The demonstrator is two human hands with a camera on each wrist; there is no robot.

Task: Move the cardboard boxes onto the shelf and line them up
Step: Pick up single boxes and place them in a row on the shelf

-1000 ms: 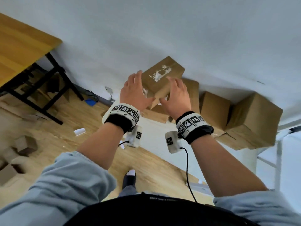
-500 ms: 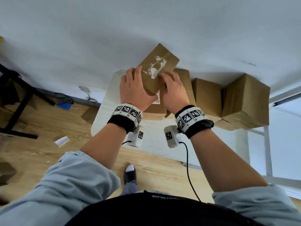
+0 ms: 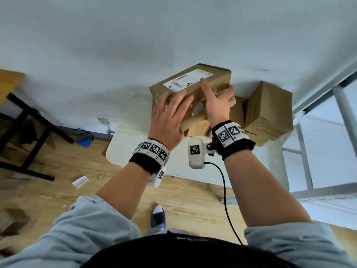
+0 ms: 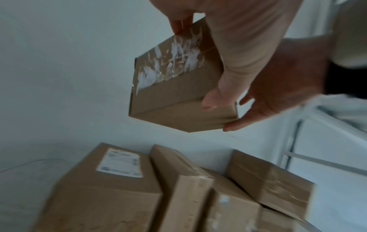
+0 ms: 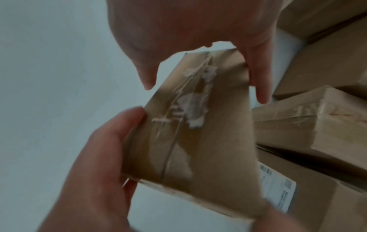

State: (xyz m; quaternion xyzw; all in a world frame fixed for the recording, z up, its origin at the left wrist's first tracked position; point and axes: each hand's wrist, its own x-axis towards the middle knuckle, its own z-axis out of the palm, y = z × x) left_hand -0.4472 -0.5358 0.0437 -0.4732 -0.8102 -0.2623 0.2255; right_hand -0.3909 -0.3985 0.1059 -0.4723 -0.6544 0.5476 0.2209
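Both hands hold a small cardboard box (image 3: 196,110) with torn white label scraps under clear tape, in the air over the shelf boxes. My left hand (image 3: 168,118) grips its left side, thumb on the near face (image 4: 210,102). My right hand (image 3: 218,105) grips the right side, and in the right wrist view the box (image 5: 198,141) sits between its thumb and fingers. Below the box (image 4: 174,94) several boxes stand in a row on the pale shelf board (image 3: 127,132): a box with a shipping label (image 3: 173,82) at the left, a large box (image 3: 268,113) at the right.
A white wall runs behind the shelf. A white metal frame (image 3: 303,151) stands to the right. On the left are a black-legged wooden table (image 3: 29,122) and loose cardboard boxes (image 3: 11,223) on the wooden floor. The shelf board's left end is bare.
The held box has tilted and come down in front of the labelled shelf box. Both hands have kept hold of it, and the view has swung so the shipping label shows.
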